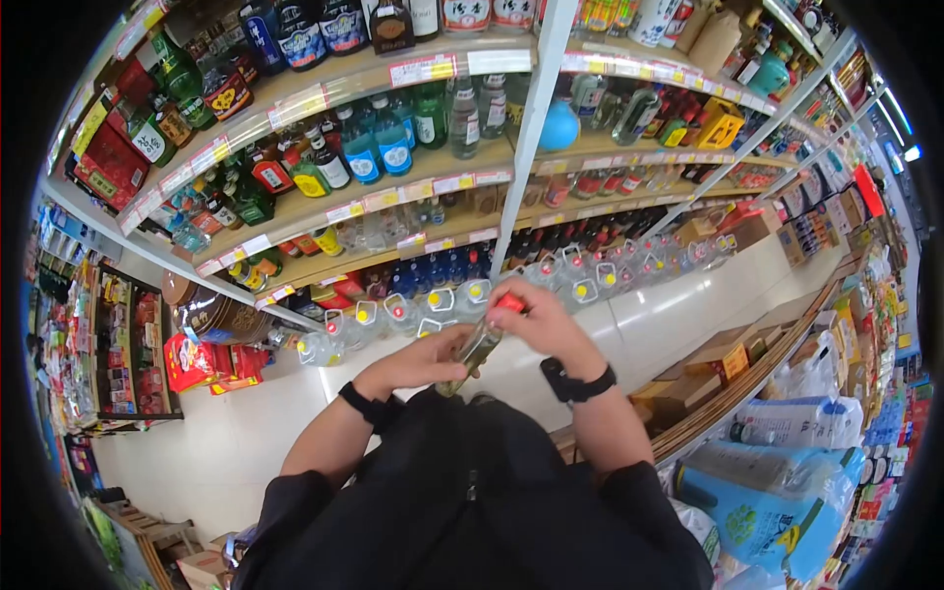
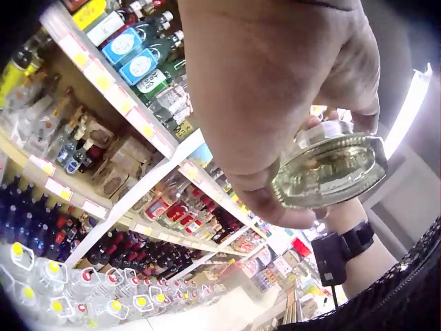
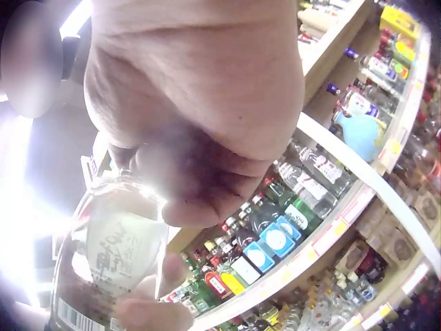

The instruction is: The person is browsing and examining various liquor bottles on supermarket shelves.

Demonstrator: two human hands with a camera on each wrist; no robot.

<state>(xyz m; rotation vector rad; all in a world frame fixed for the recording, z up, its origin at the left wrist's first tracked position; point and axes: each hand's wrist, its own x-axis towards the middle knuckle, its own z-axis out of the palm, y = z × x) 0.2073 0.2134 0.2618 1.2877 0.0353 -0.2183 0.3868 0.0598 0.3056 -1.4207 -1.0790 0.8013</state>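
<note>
A clear glass bottle [image 1: 479, 350] is held tilted in front of my body. My left hand [image 1: 421, 362] grips it around the lower body, thumb and fingers on opposite sides. At the top, the fingers of my right hand [image 1: 541, 320] are curled round the red cap [image 1: 510, 304]. The left wrist view looks at the bottle's thick, ridged glass base [image 2: 331, 176], with the left fingers around it. In the right wrist view, a pale label with script and a barcode show on the bottle [image 3: 114, 258], while my right hand covers its neck.
Curved shelves [image 1: 433, 192] of liquor bottles rise ahead. Large clear jugs with handles [image 1: 398, 313] line the floor below them. A brown jar [image 1: 221, 310] and red bags [image 1: 197, 362] stand at left. Cardboard boxes [image 1: 723, 359] and a blue plastic-wrapped package [image 1: 757, 501] lie at right.
</note>
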